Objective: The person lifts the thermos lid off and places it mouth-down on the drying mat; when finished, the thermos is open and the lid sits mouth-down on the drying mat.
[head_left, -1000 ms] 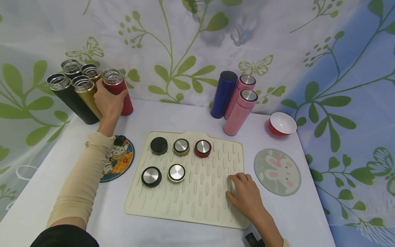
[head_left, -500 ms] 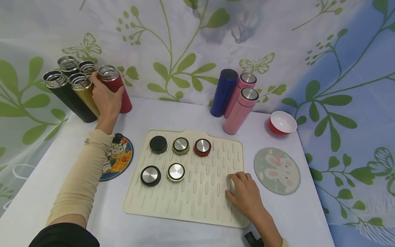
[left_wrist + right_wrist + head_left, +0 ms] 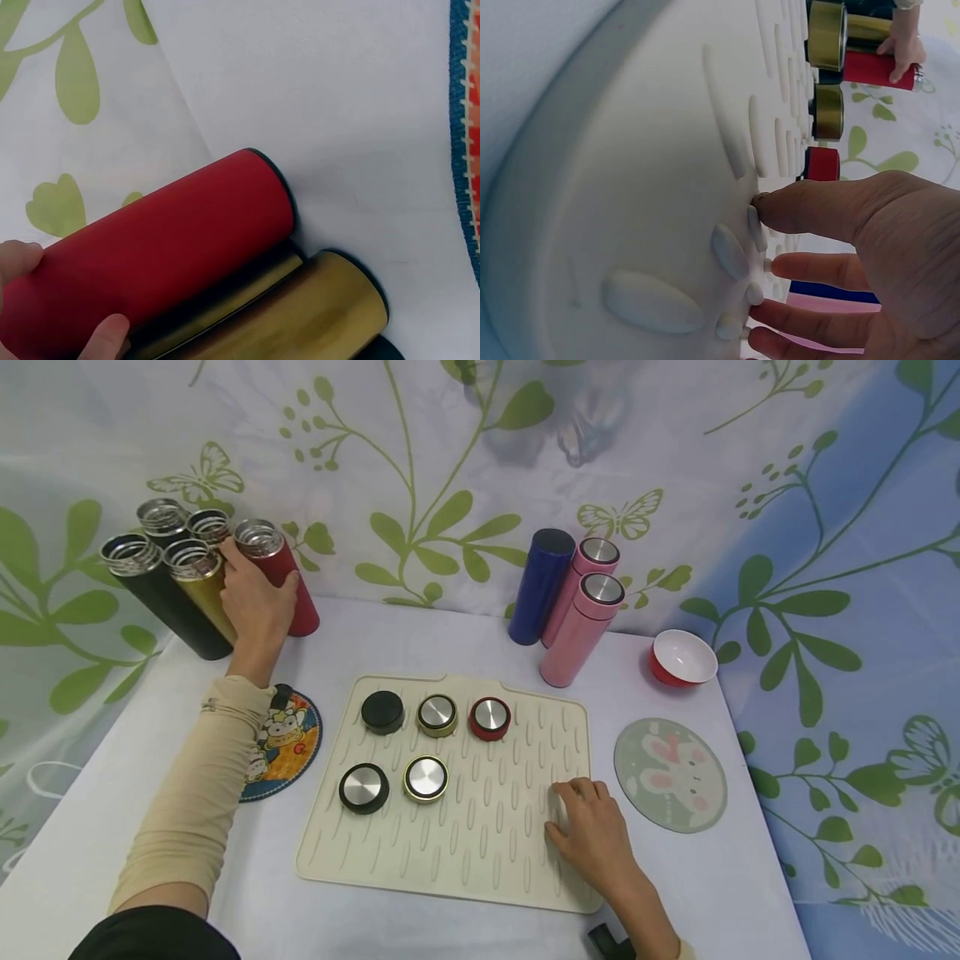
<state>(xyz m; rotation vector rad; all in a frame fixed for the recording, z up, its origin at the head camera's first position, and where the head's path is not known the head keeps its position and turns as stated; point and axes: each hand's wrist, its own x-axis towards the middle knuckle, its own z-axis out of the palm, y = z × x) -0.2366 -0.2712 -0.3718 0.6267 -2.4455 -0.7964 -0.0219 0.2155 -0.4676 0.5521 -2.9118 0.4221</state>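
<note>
Standing uncapped at the far left, a black bottle (image 3: 180, 608) and a gold bottle (image 3: 212, 597) are just beside the left hand (image 3: 257, 602), whose thumb and fingers grip opposite sides of the red bottle (image 3: 303, 608) to their right. Little has changed over the last half second: the bottle stays put, so the hold seems steady and unreleased. Next, a red lid (image 3: 490, 717) lies on the cream mat (image 3: 435, 860). Farther right, the right hand (image 3: 596, 839) touches the mat, fingers relaxed and apart, grasping nothing.
</note>
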